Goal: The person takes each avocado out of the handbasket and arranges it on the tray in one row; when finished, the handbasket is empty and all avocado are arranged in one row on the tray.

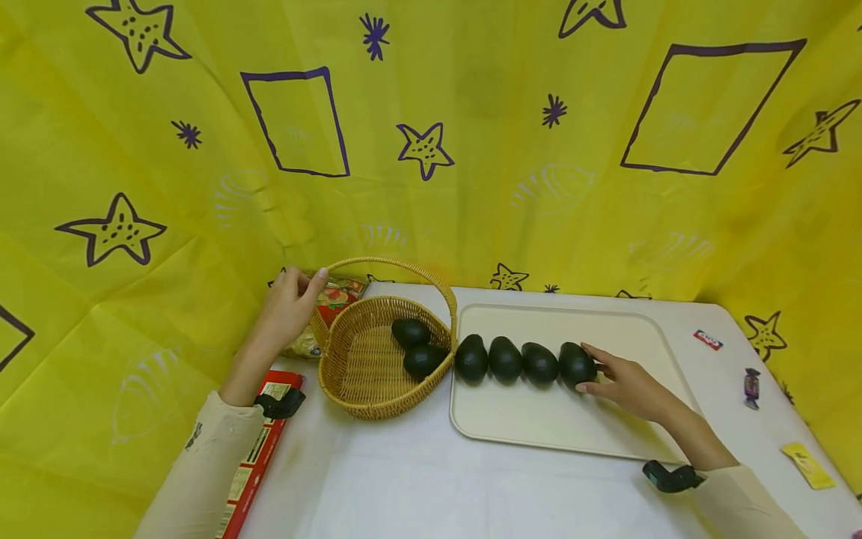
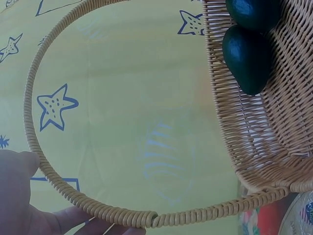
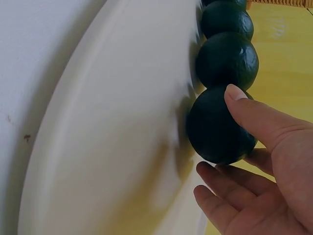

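The left hand [image 1: 288, 308] holds the curved handle [image 2: 29, 98] of a woven basket [image 1: 364, 359], with its fingers bent around it. Two dark green avocados [image 1: 426, 361] sit inside the basket, touching each other on the right side. Four more are in a row on a pale tray [image 1: 525, 419] just beside it. The right hand [image 1: 629, 385] pinches the last avocado [image 1: 576, 365] in that row, the one farthest from the basket. The basket and tray are on a white table [image 1: 390, 471].
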A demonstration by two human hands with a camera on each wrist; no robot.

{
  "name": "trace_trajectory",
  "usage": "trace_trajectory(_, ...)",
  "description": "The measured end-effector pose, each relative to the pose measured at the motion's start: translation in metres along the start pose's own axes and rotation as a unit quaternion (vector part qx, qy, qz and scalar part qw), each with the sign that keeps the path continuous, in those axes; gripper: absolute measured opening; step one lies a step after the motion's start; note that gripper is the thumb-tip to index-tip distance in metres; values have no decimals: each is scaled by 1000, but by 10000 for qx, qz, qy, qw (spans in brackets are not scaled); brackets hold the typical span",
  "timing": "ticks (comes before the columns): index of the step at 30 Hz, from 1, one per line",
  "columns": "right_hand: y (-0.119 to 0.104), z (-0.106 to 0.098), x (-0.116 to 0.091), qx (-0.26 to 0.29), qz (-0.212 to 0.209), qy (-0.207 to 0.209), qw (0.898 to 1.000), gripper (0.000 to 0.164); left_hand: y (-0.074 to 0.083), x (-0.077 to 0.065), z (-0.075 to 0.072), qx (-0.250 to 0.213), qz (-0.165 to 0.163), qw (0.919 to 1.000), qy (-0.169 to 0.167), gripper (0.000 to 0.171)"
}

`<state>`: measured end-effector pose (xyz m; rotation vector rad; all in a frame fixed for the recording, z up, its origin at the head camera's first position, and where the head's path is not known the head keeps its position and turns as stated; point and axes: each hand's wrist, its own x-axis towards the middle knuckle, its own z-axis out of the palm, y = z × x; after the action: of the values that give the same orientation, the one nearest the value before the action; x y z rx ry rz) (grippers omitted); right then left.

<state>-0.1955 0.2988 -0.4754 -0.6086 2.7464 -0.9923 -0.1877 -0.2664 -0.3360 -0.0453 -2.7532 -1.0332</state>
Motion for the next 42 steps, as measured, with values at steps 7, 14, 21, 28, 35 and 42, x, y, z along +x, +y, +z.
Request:
trace_trajectory(7,1,-1,0,-95,-61,24,9999,87,-1,-1,-2,11,-39,10000,-32,63)
trace_trajectory(14,-4,-5,0,-128,-78,30,9999,88,0,0,-4,71,-67,9999,-41,64)
trace_trajectory(21,-19,-13,3,-305,144,28,9994,92,0,0,-4,64,-63,9999,-91,63)
trace_trajectory(28,-55,-17,14,-374,-185,110,9991,85,-2,2,-4,38,24,10000,-85,62)
trace_trajectory(35,-105,-2,31,-451,-957,-88,9944,73,0,2,-3,-2,32,10000,-88,62)
trace_trajectory(42,-154,25,55,-506,-1537,-554,9853,63,1,1,-2,4,16,10000,-70,60)
